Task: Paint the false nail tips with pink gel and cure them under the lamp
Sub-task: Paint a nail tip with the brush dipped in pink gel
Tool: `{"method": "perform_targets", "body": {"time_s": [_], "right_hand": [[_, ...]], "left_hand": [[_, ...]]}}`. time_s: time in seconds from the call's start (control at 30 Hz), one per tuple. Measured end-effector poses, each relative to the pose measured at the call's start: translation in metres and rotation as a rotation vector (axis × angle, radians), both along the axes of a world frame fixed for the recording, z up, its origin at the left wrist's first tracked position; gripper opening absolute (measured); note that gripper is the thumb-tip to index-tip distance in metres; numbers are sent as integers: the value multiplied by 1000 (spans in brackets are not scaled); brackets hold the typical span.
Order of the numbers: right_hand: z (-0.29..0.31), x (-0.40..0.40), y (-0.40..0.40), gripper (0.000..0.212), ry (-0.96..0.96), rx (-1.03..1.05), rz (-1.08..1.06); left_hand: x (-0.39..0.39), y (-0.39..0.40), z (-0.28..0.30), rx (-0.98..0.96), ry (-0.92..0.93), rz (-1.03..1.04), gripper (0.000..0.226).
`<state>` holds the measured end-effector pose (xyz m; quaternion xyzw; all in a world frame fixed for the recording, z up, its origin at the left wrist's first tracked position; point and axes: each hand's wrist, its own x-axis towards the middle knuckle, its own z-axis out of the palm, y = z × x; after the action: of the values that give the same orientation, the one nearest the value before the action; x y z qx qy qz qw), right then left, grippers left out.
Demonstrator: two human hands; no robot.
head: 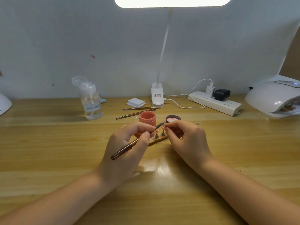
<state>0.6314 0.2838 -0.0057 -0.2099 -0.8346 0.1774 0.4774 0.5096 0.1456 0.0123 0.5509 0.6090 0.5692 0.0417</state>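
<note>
On the wooden desk (48,151) we pinched the brush (125,147) in our left hand (128,143), its long axis rising rightward to the nail tip (164,127) pinched just beside it by our right hand (186,138).

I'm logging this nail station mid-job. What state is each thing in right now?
Left hand: grips the brush.
Right hand: pinches a nail tip.
Pink gel jar: open.
Jar lid: off, beside it.
Desk lamp: lit.
Pump bottle: cap flipped open.
Power strip: two plugs in.
</note>
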Motion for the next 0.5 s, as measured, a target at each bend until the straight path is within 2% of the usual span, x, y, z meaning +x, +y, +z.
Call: {"method": "perform_targets", "body": {"time_s": [0.17,0.37,0.5], "right_hand": [[0,0,0,11,-10,-7,-6],[1,0,0,11,-14,-21,-4],[1,0,1,12,19,-102,-20]], "left_hand": [[-2,0,-1,-1,-33,38,18],[0,0,-1,-18,-20,-14,19],[-3,2,-2,0,-114,10,19]]}}
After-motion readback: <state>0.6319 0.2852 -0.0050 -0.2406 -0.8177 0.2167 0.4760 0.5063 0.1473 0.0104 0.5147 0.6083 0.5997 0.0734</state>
